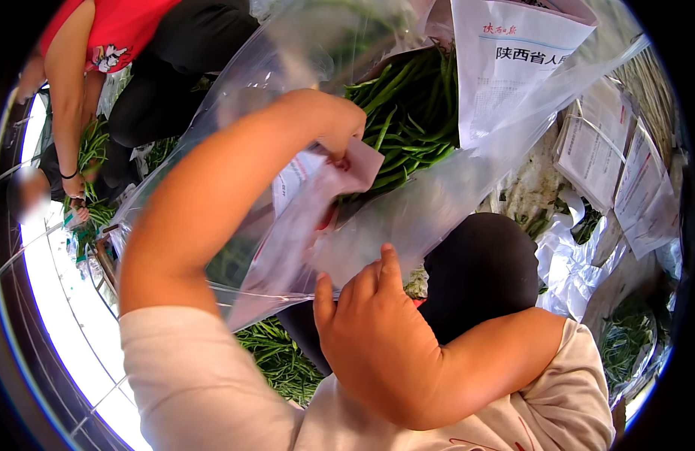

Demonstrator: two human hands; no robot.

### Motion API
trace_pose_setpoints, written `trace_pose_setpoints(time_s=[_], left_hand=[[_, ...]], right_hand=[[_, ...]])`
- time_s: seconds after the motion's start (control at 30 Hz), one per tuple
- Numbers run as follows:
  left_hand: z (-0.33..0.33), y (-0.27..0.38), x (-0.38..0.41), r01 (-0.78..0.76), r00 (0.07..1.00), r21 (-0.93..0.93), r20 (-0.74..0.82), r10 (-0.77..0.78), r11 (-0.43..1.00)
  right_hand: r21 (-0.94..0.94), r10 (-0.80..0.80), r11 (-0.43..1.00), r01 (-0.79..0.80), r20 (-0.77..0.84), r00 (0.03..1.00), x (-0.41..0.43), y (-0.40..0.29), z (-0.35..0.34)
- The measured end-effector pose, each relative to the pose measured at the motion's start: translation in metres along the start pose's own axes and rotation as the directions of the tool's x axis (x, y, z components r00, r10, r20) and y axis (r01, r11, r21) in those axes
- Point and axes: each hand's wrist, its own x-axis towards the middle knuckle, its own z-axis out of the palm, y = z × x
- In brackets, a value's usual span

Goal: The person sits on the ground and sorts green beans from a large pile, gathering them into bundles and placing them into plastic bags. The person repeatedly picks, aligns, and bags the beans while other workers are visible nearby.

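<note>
A large clear plastic bag (pixel 432 208) lies spread before me, lined with printed newspaper (pixel 505 84). Long, thin green chili peppers (pixel 415 113) fill its middle. My left hand (pixel 336 121) reaches over the bag's edge and is bent down on a folded newspaper flap (pixel 361 169) beside the peppers, its fingertips closed on the paper. At the bag's near rim is my right hand (pixel 375 332), back upward, with a forefinger stretched out and other fingers curled. Whether it pinches the plastic is hidden under the hand.
A co-worker in a red top (pixel 127 34) bends at upper left, hands among green peppers (pixel 93 146). More peppers (pixel 285 355) lie below my left arm. Tied newspaper bundles (pixel 595 141) and crumpled white plastic (pixel 573 259) are at right, near my dark-clothed knee (pixel 483 270).
</note>
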Motion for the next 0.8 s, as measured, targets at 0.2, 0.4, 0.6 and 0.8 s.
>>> trace_pose_setpoints(time_s=[0.2, 0.4, 0.6, 0.8], left_hand=[[0.028, 0.008, -0.145, 0.026, 0.974, 0.364, -0.217, 0.058, 0.931], [0.109, -0.007, -0.212, 0.344, 0.76, 0.278, -0.644, -0.092, 0.897], [0.12, 0.002, -0.167, 0.142, 0.686, 0.399, -0.7, 0.201, 0.906], [0.116, -0.018, -0.097, 0.584, 0.796, 0.514, -0.21, -0.567, 0.628]], right_hand=[[-0.04, 0.072, 0.997, -0.072, 0.0, 0.997, 0.009, 0.002, -0.002], [-0.066, 0.034, 0.997, -0.049, -0.21, 0.977, 0.036, -0.024, 0.015], [0.023, 0.005, 1.0, -0.008, 0.096, 0.995, 0.052, -0.05, 0.009], [0.052, 0.069, 0.996, -0.072, 0.069, 0.995, 0.045, -0.058, 0.012]])
